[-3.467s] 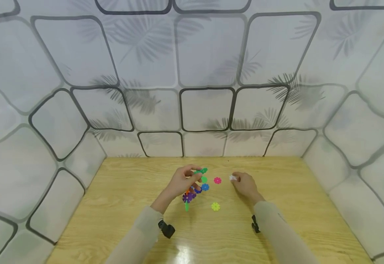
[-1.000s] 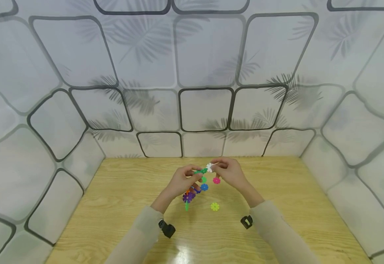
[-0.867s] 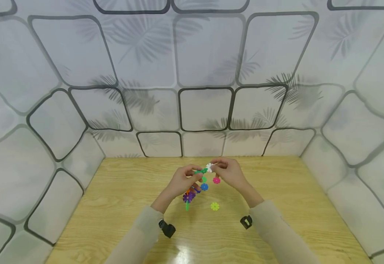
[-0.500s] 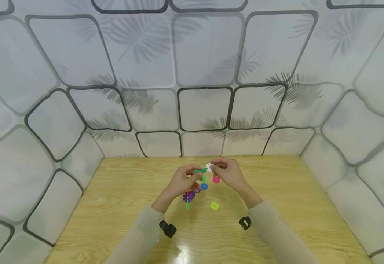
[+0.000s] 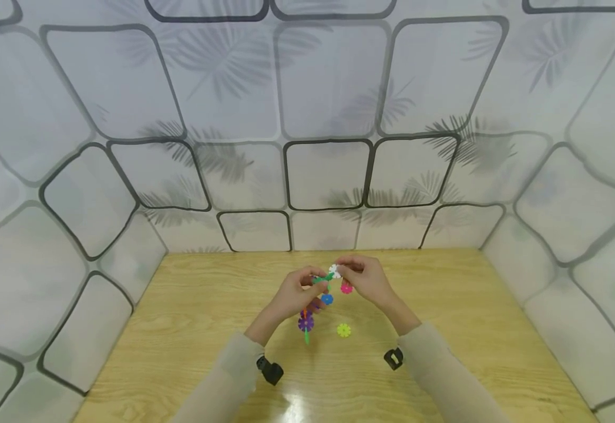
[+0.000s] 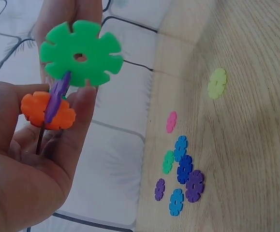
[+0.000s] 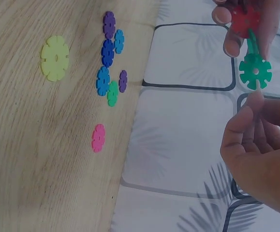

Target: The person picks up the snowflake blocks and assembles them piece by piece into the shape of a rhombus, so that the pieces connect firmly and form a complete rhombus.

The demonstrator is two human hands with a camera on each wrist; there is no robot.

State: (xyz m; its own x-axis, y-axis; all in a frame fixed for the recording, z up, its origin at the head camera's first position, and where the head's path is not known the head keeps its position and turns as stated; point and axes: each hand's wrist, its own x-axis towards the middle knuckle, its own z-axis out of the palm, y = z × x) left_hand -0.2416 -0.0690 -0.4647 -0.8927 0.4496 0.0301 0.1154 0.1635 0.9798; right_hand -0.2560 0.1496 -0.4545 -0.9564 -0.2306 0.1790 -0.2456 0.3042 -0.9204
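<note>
My left hand (image 5: pixel 293 294) grips a chain of slotted plastic snowflake discs above the table. In the left wrist view a light green disc (image 6: pixel 101 55), a purple disc (image 6: pixel 57 99) and an orange disc (image 6: pixel 31 108) slot together at its near end. The right wrist view shows a red disc (image 7: pixel 245 23) between the left fingers and a dark green disc (image 7: pixel 256 72) at the far end. My right hand (image 5: pixel 368 279) pinches a white disc (image 5: pixel 334 270) between thumb and forefinger, edge-on against the dark green disc's rim. Fingers partly hide the chain's middle.
Loose discs lie flat on the wooden table (image 5: pixel 418 376): a yellow one (image 5: pixel 343 330) nearer the front, a pink one (image 5: pixel 346 288) and a blue one (image 5: pixel 327 299). Several more blue, purple and green discs cluster under the left hand. A patterned cloth wall (image 5: pixel 328 176) encloses the back and sides.
My right hand has picked the white disc up at the right and carried it left to the chain's end. In the last half second the left hand and chain shifted slightly right and downward.
</note>
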